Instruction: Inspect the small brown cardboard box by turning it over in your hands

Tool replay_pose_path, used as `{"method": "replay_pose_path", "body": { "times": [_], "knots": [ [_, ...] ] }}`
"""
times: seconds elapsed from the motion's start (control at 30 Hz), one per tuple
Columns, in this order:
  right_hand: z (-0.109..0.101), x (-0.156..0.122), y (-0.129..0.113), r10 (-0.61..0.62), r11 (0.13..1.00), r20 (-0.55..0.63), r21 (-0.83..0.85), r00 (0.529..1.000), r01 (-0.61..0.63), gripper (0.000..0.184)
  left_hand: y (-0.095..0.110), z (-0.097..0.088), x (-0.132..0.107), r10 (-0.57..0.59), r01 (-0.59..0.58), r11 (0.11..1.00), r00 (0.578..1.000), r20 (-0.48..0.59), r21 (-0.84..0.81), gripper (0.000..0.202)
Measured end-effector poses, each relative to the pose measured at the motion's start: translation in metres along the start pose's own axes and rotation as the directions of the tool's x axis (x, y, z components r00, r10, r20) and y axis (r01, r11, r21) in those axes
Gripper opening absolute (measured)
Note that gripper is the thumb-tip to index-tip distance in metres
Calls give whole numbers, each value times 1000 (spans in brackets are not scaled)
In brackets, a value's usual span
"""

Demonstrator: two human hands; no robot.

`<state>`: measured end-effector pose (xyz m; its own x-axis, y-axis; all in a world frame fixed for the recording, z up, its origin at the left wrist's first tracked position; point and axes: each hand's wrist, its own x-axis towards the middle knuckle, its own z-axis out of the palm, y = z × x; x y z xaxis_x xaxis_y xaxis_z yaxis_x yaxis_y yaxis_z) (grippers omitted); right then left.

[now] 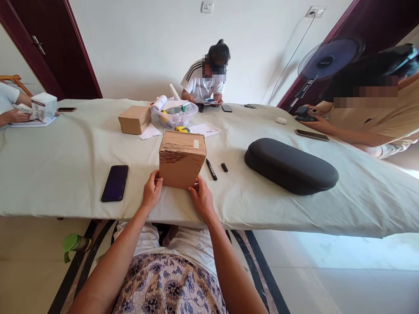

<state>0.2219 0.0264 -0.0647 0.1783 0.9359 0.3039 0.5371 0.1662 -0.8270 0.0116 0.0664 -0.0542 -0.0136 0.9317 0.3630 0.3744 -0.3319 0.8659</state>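
Observation:
A brown cardboard box (181,168) stands on the cloth-covered table in front of me, dark pen strokes across its upper part and a small white printed patch near one corner. My left hand (152,189) grips its lower left edge. At the lower right edge, my right hand (201,198) holds it with curled fingers. Just right of the box lie an uncapped black marker (211,169) and its black cap (224,167), apart from each other. The box's far side is hidden.
A phone (114,183) lies to the left, a black oval case (291,165) to the right. Beyond the box are a second carton (134,119), a plastic basket (178,121) of items and a yellow tape measure (182,129). Several people sit around the table; a fan (327,61) stands right.

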Motion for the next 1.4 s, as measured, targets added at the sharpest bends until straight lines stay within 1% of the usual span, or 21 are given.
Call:
{"method": "replay_pose_path", "body": {
  "times": [0.13,0.37,0.57,0.83,1.17,1.4],
  "knots": [
    [0,0,-2,-5,1000,-1,1,1000,5,60,-1,0,0,-7,8,999,1000,2,-31,37],
    [1,1,3,-39,999,-18,-8,999,38,60,-2,0,1,-44,44,997,999,-2,-55,39],
    [2,0,2,-30,999,-19,-21,999,30,59,-4,1,2,-20,19,998,1000,-10,-67,38],
    [-1,-2,3,-68,997,-21,-42,997,67,62,-7,-1,2,-8,8,998,1000,-1,-68,38],
    [-1,-2,4,-59,998,-14,-31,998,59,62,-4,-1,2,-28,27,997,1000,-4,-69,36],
    [2,-1,8,-80,996,-48,-52,996,77,60,-2,-3,2,-48,50,993,999,21,-108,33]
  ]
}}
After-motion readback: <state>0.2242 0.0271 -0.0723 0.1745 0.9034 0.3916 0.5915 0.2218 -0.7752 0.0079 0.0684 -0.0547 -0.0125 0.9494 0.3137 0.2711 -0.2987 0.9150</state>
